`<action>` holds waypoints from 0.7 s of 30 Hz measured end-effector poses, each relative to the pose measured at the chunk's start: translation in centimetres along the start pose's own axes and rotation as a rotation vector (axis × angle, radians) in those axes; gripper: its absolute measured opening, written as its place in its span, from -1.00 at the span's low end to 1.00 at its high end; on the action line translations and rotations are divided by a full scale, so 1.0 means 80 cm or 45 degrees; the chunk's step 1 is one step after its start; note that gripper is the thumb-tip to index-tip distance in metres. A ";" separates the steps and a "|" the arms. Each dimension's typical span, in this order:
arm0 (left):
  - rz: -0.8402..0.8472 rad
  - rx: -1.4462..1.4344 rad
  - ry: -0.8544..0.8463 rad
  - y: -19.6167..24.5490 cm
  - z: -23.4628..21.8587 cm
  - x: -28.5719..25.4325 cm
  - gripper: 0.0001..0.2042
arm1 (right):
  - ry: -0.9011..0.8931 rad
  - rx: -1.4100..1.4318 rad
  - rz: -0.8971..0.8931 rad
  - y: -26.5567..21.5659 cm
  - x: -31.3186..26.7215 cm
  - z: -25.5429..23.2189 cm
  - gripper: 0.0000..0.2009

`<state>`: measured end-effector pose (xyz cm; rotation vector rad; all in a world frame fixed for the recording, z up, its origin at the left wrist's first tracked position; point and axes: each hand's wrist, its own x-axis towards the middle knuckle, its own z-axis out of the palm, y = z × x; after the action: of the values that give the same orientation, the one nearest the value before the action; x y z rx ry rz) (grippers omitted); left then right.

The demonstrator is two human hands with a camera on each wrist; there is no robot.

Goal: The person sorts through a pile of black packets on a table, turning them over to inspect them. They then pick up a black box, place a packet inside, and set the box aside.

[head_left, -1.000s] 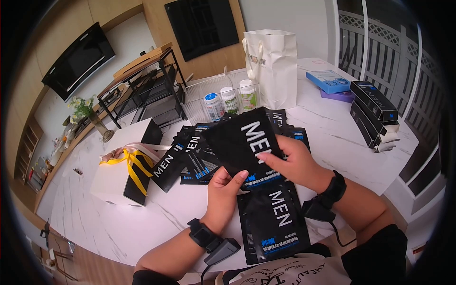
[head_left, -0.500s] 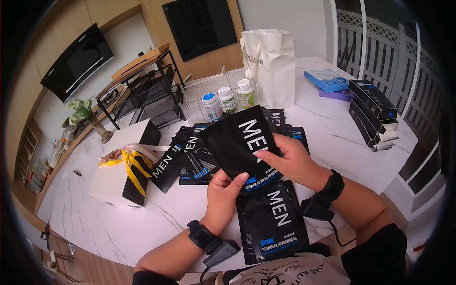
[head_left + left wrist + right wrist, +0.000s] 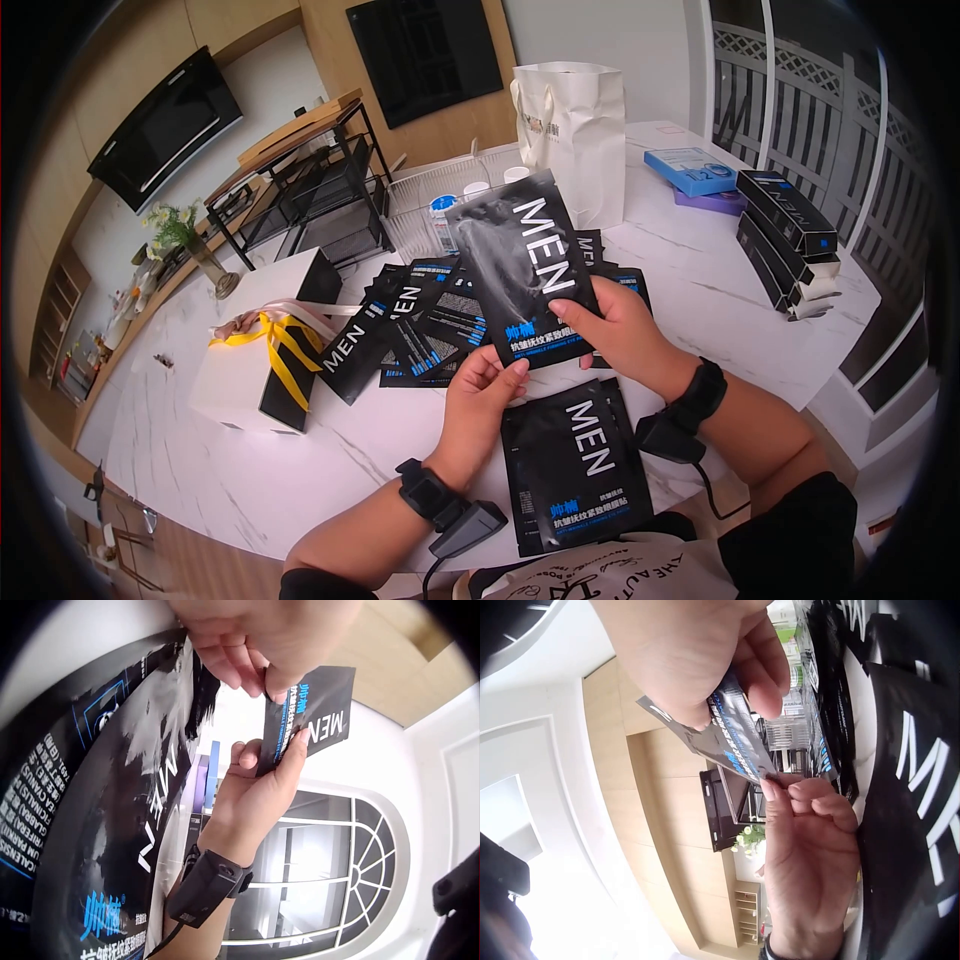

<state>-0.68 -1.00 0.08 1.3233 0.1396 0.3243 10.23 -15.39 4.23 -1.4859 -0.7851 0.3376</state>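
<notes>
Both hands hold a black sachet (image 3: 500, 265) marked "MEN" above the table. My left hand (image 3: 480, 395) pinches its lower left corner between thumb and fingertips. On the other side, my right hand (image 3: 635, 330) grips the right edge, thumb on the printed front and fingers behind. The sachet stands tilted up, its glossy face catching light. Closer to the body lies a small stack of like sachets (image 3: 575, 470); it looms large in the left wrist view. Beyond the hands, more sachets (image 3: 405, 315) are spread in an overlapping pile, partly covered by the held one.
To the left is a white and black box (image 3: 240, 385) with a yellow ribbon. Behind the pile, a clear basket (image 3: 410, 205) holds bottles, beside a white paper bag (image 3: 590, 150). Black boxes (image 3: 790, 220) and a blue box (image 3: 695, 170) sit at the right.
The held sachet has swung up more upright, its top edge rising over the bottles and its face turning shiny. Both hands keep their hold and stay nearly in place.
</notes>
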 end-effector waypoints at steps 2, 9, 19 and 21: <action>0.022 -0.048 0.035 0.001 0.000 -0.001 -0.87 | -0.001 -0.042 -0.005 -0.005 -0.002 0.001 -0.76; 0.077 -0.009 0.056 0.002 -0.001 -0.003 -0.93 | -0.076 -0.263 -0.174 -0.022 -0.016 0.002 -0.72; 0.173 -0.023 0.066 0.002 0.000 -0.001 -0.90 | -0.188 -0.252 -0.220 -0.016 -0.018 0.000 -0.70; 0.165 -0.010 0.059 0.004 0.001 -0.002 -0.90 | -0.098 -0.259 -0.207 -0.018 -0.017 0.000 -0.70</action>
<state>-0.87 -1.05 0.40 1.3205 0.0919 0.4654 8.87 -16.40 5.22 -1.5933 -1.0191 0.1972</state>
